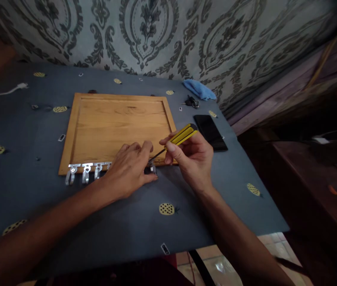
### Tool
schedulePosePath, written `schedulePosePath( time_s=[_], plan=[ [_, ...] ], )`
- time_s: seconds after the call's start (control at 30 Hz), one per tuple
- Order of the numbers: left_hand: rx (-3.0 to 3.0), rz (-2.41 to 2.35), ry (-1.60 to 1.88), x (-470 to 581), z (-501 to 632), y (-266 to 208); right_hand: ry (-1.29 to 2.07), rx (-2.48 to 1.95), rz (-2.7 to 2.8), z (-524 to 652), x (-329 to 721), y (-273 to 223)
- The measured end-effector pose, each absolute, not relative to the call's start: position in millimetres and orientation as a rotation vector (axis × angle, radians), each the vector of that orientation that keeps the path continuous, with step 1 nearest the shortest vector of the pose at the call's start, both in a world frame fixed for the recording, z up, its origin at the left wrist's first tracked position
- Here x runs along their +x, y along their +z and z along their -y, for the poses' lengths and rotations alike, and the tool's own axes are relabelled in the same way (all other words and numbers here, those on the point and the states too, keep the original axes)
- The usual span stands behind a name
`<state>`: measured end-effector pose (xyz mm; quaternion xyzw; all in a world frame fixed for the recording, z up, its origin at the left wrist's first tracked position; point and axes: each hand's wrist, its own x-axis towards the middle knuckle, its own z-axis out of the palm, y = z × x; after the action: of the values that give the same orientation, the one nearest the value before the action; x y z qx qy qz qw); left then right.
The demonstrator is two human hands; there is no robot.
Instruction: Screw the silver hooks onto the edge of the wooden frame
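Right hand (197,161) closed on screwdriver (184,134), thumb and fingers round the handle, tip down by the right end of the hook rail (87,165). Left hand (129,169) lies over the rail, fingers bent, thumb near the end hook; can't tell if it's pinching or just pressing. Rail sits along board's (121,123) near edge, board on table (225,210). Phone (210,133) to the right, keys (191,102) past it.

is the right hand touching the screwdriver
Touching. The head view shows it plainly: the right hand grips the screwdriver by its yellow handle, with the thumb against it.
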<state>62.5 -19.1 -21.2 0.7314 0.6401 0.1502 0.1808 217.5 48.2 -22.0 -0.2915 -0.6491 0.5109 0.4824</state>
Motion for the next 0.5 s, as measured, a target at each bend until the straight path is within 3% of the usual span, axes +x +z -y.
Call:
schedulePosePath(
  time_s=[0.5],
  plan=[
    [2.067, -1.811, 0.441, 62.6, 19.1, -21.8, 1.215, -0.711, 1.597, -47.4, 218.6, -22.1]
  ],
)
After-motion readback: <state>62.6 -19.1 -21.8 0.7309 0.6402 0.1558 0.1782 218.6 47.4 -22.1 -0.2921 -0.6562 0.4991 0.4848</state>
